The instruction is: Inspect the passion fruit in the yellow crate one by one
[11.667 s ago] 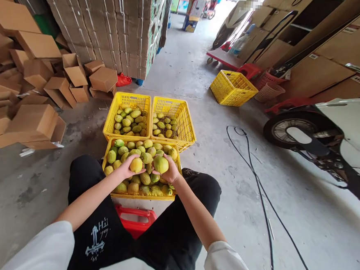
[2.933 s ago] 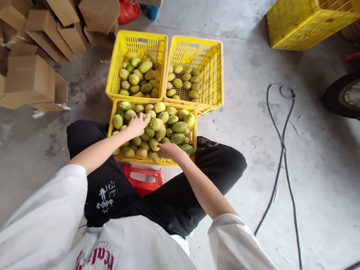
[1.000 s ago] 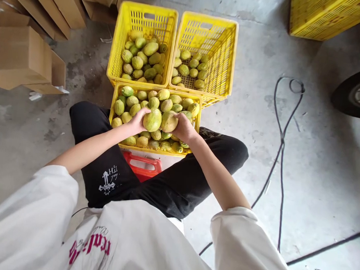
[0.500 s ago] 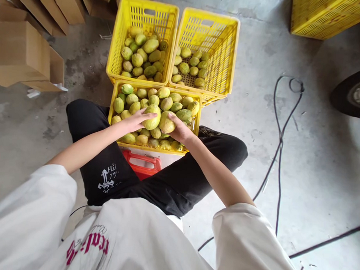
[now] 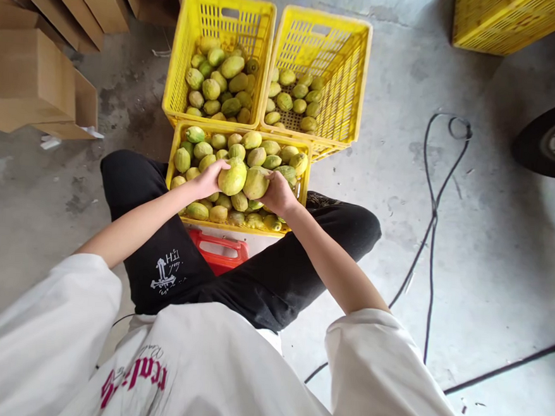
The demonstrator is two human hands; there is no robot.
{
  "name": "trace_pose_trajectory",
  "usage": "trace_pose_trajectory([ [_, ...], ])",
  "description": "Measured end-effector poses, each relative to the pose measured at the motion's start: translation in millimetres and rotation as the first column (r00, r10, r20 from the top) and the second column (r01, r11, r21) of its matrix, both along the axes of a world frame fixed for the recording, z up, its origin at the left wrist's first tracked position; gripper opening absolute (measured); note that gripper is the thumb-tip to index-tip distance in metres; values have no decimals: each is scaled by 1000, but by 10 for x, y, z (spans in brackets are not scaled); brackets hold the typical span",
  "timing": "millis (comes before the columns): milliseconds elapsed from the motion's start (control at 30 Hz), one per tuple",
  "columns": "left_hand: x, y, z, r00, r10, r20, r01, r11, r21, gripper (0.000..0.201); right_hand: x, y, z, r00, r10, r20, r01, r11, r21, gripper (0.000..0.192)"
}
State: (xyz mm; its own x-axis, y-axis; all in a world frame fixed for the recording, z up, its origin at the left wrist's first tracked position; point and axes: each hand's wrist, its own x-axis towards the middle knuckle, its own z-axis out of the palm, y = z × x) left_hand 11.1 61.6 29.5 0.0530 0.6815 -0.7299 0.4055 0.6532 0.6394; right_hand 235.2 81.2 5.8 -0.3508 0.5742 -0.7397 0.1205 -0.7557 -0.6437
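Note:
My left hand (image 5: 210, 179) grips a round, smooth yellow-green fruit (image 5: 233, 177) from its left side. In my right hand (image 5: 278, 194) is a second yellow-green fruit (image 5: 256, 183), slightly duller, gripped from the right with the thumb along its top edge. The two fruits are side by side and seem to touch. Both are held over a yellow plastic crate (image 5: 238, 228) between my knees, which is filled with oval green and yellow fruit (image 5: 197, 211). The undersides of both hands and most of their fingers are hidden.
Behind stand two more yellow crates, the left one (image 5: 172, 67) and the right one (image 5: 359, 87), each with some fruit inside. Cardboard boxes (image 5: 25, 76) lie at left. A black cable (image 5: 432, 225) and a wheel (image 5: 553, 138) are at right. A red plastic handle (image 5: 221, 237) shows below.
My left hand's thumb and fingers have drawn back to the left, exposing more of its fruit. The right hand's fruit has turned slightly. Both fruits remain held.

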Motion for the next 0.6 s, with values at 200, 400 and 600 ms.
trace_pose_trajectory([
  [200,-12,-9,5,998,-64,9,63,995,72,58,32,-42,-33,974,-215,-73,218,975,46,25],
  [400,-42,-54,-183,852,198,485,-232,973,10,51,28,-51,-114,949,-256,-183,256,966,-29,32],
  [600,27,-146,-357,739,274,616,-313,949,-46,87,-11,-23,-241,911,-322,-258,300,946,-119,37],
])
